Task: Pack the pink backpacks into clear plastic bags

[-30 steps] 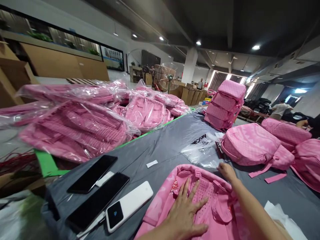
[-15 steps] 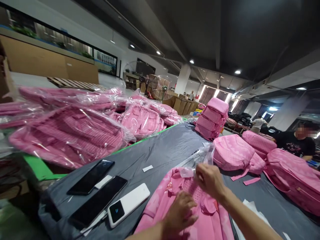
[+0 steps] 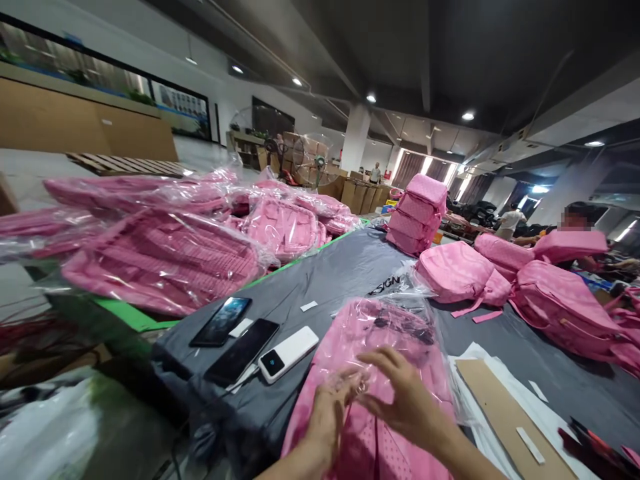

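Note:
A pink backpack [image 3: 380, 427] lies in front of me on the grey-covered table, its upper part under a clear plastic bag [image 3: 400, 320]. My left hand [image 3: 333, 407] is at the bag's middle, its fingers bent together on a crumpled bit of the clear plastic. Just to its right, my right hand [image 3: 400, 393] hovers over the backpack with thumb and fingers spread, holding nothing visible. A white power bank [image 3: 295, 350] and two dark phones [image 3: 250, 347] [image 3: 223, 321] lie left of the backpack.
Plastic-wrapped pink backpacks [image 3: 170, 260] are heaped at the left beyond a green edge [image 3: 130, 315]. Unwrapped pink backpacks [image 3: 455, 270] stand or lie at the right. White sheets and a cardboard strip [image 3: 510, 413] lie at the near right. A person stands behind a raised pink bag [image 3: 570, 245].
The clear plastic now covers the backpack's upper part. Both hands have moved lower, and my right hand has opened. The view has shifted, showing the cardboard strip. A pink bag has risen before the person.

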A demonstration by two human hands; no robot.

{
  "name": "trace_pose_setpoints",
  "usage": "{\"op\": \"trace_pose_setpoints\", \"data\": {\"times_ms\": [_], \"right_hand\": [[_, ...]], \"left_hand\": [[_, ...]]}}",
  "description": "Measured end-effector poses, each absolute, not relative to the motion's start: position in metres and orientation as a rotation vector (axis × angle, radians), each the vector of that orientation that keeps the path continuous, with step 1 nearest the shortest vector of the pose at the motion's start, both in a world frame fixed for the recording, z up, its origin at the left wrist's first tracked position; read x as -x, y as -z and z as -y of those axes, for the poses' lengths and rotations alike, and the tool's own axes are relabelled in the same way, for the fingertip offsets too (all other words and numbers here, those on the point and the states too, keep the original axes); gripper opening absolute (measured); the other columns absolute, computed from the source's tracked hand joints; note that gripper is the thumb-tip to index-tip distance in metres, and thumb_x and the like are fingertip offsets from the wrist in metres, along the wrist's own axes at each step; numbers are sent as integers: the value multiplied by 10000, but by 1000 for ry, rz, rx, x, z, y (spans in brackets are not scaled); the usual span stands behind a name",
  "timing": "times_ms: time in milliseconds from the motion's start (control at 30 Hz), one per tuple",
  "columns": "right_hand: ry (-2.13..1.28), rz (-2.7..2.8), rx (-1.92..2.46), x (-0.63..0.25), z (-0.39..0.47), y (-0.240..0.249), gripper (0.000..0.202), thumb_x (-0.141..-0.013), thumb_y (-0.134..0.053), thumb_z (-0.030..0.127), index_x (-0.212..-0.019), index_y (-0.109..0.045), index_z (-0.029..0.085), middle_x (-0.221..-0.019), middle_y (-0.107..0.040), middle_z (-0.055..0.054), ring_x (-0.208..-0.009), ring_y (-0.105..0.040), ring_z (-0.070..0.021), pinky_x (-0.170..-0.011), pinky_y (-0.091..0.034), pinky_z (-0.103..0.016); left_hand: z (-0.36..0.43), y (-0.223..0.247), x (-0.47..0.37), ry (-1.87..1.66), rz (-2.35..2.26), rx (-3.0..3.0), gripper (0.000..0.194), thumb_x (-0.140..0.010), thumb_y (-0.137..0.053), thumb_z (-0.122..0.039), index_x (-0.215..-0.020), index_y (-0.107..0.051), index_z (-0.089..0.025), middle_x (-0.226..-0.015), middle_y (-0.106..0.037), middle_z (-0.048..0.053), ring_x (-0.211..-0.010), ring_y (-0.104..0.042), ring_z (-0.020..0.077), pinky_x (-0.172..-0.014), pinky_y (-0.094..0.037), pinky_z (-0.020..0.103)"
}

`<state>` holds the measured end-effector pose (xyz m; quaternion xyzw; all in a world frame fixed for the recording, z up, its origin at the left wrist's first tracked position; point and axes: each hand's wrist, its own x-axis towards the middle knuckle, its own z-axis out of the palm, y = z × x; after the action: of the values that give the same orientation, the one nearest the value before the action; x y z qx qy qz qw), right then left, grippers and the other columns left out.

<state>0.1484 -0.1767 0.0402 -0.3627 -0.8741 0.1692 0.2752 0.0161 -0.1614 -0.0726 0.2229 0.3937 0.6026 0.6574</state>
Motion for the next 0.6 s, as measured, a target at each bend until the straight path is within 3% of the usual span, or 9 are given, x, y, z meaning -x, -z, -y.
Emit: {"op": "trace_pose_setpoints", "data": {"times_ms": [67,133,233,367,433,533,600], "right_hand": [[-408,2295,1109,-162,180,-38,295,-933,-655,313,-1213,-610,233,-1118,-625,-55,-1008,-611,-173,-840,-477,-286],[-443,2353,1328,-171,179,-22,279,-926,-660,358,-1153,-616,201,-1088,-629,-70,-955,-620,-198,-772,-461,-302],[-478,2355,1630,-171,173,14,319,-851,-729,250,-1148,-634,183,-1122,-629,-87,-953,-623,-228,-759,-435,-310],[-726,2113,1509,-159,166,38,49,-868,-637,142,-897,-675,149,-952,-628,-66,-825,-580,-162,-739,-427,-270],[-825,2020,1385,-152,166,38,98,-889,-632,242,-912,-671,155,-959,-629,-70,-860,-576,-169,-741,-434,-266],[-822,1986,1327,-138,170,36,442,-772,-770,486,-1058,-650,172,-1068,-624,-79,-953,-575,-204,-774,-436,-289],[-893,1974,1314,-131,170,36,483,-748,-750,583,-953,-656,156,-988,-622,-82,-903,-575,-207,-777,-434,-309]], "left_hand": [[171,57,2,-1314,-967,-404,665,-340,-922,-492,-850,-713,-120,-856,-717,111,-783,-667,207,-731,-527,281],[181,47,13,-1251,-1036,-367,736,-269,-924,-518,-840,-715,-104,-826,-719,110,-725,-671,196,-647,-500,258],[188,43,17,-1226,-999,-363,762,-237,-930,-512,-847,-718,-108,-759,-700,67,-645,-641,160,-629,-502,258],[183,46,17,-1368,-1020,-447,730,-259,-920,-555,-797,-717,-105,-684,-658,40,-595,-575,132,-604,-489,259],[177,46,19,-1455,-1092,-566,666,-343,-890,-641,-692,-675,-116,-623,-601,18,-548,-500,104,-547,-427,240],[169,44,20,-1510,-1155,-758,693,-490,-779,-798,-529,-525,-155,-502,-468,-7,-491,-431,96,-538,-393,249],[164,44,20,-1484,-1206,-839,750,-513,-689,-894,-472,-454,-183,-457,-435,5,-467,-450,122,-558,-420,279]]}}
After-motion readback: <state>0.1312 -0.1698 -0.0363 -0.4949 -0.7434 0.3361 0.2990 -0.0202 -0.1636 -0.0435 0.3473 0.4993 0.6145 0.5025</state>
